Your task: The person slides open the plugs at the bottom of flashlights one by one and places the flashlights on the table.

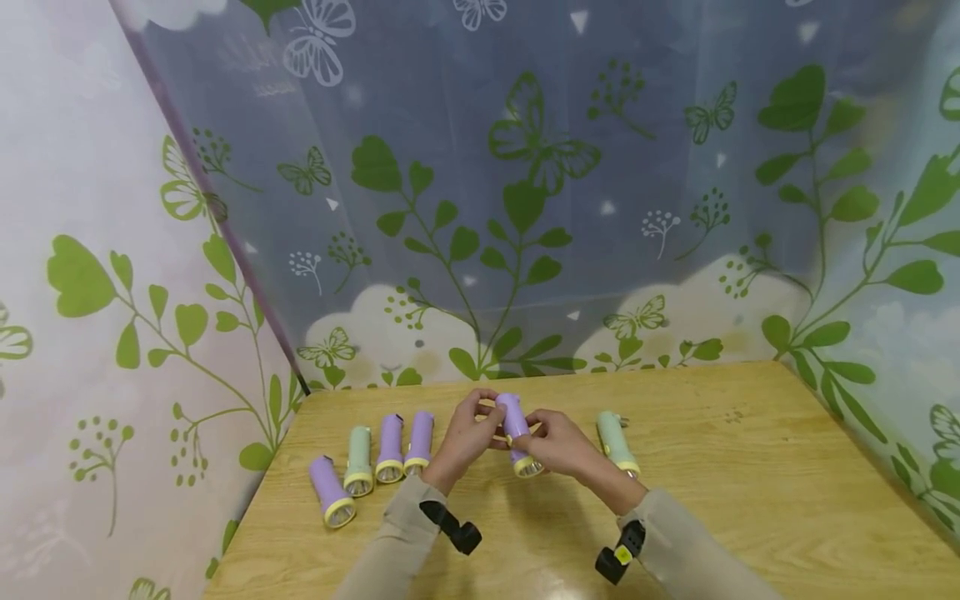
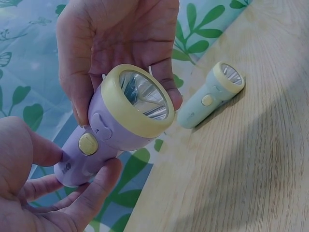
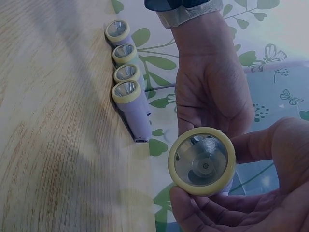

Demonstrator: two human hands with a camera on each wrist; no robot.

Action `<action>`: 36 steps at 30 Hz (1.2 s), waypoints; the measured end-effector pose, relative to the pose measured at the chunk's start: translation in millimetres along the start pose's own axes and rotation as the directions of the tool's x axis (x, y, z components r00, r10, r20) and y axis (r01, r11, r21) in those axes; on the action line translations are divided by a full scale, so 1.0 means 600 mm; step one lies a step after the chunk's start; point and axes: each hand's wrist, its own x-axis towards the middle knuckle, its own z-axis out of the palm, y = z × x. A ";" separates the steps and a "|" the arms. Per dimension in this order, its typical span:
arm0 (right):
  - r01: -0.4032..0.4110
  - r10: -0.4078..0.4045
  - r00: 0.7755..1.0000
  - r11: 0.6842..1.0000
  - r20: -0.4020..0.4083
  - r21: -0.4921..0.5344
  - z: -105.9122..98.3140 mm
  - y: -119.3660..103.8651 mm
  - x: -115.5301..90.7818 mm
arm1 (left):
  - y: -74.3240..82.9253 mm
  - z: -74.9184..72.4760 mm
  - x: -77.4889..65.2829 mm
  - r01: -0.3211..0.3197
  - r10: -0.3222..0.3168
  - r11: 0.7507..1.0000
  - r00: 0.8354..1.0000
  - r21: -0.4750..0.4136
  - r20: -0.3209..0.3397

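Observation:
Both hands hold a purple flashlight [image 1: 513, 417] above the table, its yellow-rimmed lens tilted down toward the person. My left hand [image 1: 471, 433] grips the tail end, thumb on one side and fingers on the other, as the left wrist view shows. On the head end, my right hand [image 1: 558, 442] pinches near the yellow rim [image 3: 176, 171]. A yellow button [image 2: 88, 144] and a small raised tab [image 2: 102, 126] face the left wrist camera. Nearest to the right hand, a green flashlight [image 1: 615, 440] lies on the table.
Left of the hands on the wooden table [image 1: 750, 500] lies a row: a purple flashlight [image 1: 327, 485], a green one [image 1: 359, 454], then two more purple flashlights [image 1: 391, 442]. A patterned curtain [image 1: 450, 275] with leaves and butterflies stands behind the table, and similar cloth hangs at both sides.

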 end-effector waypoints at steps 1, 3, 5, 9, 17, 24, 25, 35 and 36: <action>0.001 -0.001 1.000 1.000 -0.001 0.001 0.000 0.000 0.000 | 0.000 0.001 0.000 0.000 0.000 1.000 1.000 0.000 -0.001; 0.005 -0.005 1.000 1.000 -0.001 0.004 -0.001 0.000 -0.001 | 0.000 0.002 0.001 -0.006 0.006 1.000 1.000 0.000 -0.002; 0.008 -0.008 1.000 1.000 0.000 0.006 -0.001 0.001 -0.002 | -0.001 0.003 0.000 -0.009 0.009 1.000 1.000 0.003 -0.005; 0.009 -0.009 1.000 1.000 0.001 0.005 -0.004 0.002 -0.001 | -0.003 0.005 0.003 -0.013 0.013 1.000 1.000 0.007 -0.008; 0.005 -0.005 1.000 1.000 -0.002 0.014 -0.004 0.002 0.000 | -0.001 0.007 0.002 -0.015 0.015 1.000 1.000 -0.002 -0.003; 0.002 -0.002 1.000 1.000 0.011 0.006 -0.005 0.001 0.001 | -0.002 0.006 0.003 -0.001 0.001 1.000 1.000 0.002 -0.004; 0.000 0.000 1.000 1.000 0.013 0.006 -0.005 0.001 0.002 | -0.002 0.005 0.003 0.001 -0.001 1.000 1.000 0.002 -0.004; 0.005 -0.005 1.000 1.000 0.000 0.001 -0.004 -0.001 0.003 | -0.001 0.004 0.005 0.007 -0.007 1.000 1.000 0.002 -0.006; 0.007 -0.007 1.000 1.000 0.000 -0.001 -0.004 -0.001 0.002 | -0.001 0.004 0.006 0.007 -0.007 1.000 1.000 0.001 -0.006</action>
